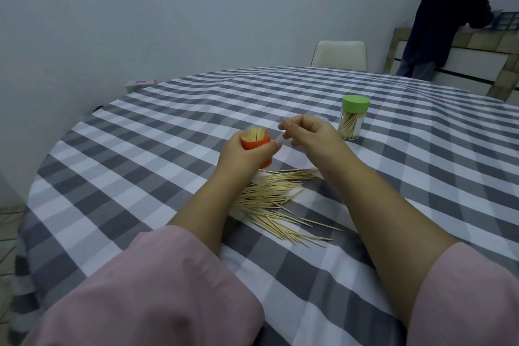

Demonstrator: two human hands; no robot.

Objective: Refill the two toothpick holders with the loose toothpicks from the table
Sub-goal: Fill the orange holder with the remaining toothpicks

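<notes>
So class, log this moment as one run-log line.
left hand grips orange holder | right hand curled, contents unclear | green-lid holder capped | loose toothpicks remain
</notes>
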